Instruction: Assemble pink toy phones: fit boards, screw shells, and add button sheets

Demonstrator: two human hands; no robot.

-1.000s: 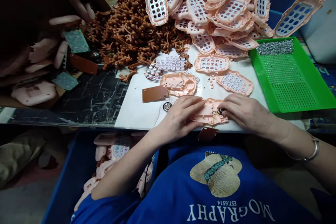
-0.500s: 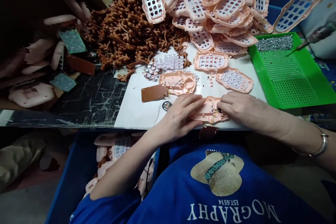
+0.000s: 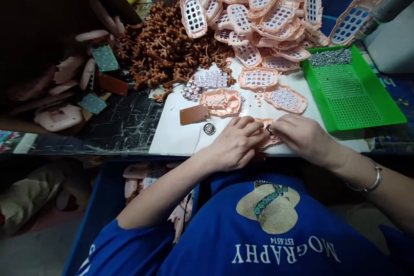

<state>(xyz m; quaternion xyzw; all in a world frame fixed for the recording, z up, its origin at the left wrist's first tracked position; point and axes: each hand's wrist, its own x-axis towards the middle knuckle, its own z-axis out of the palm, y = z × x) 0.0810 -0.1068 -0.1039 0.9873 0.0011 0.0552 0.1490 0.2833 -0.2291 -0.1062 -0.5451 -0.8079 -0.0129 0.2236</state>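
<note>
A pink shell (image 3: 272,139) is laid on the white sheet (image 3: 171,136), just to the left of the near corner of the green tray (image 3: 367,126), and it is mostly covered by both hands. The left hand (image 3: 237,143) is placed flat over the side of the shell that is farther from the tray. Its fingers are kept close together and a little bent, but it cannot be told if the shell is really gripped, because the thumb is hidden. The right hand (image 3: 300,136) is placed on the side nearer to the tray, and its fingertips are drawn together on a small dark part (image 3: 268,129) that sits on the shell. A bracelet (image 3: 371,182) is worn on the right wrist. Farther left from the tray, a round speaker (image 3: 209,129), a brown board (image 3: 194,114) and a second opened shell (image 3: 221,101) are seen on the sheet. Screws (image 3: 330,57) are heaped at the far end of the tray. Behind the tray, to its left, a pile of pink covers (image 3: 268,13) is found, and a heap of brown parts (image 3: 168,47) lies farther left again.
</note>
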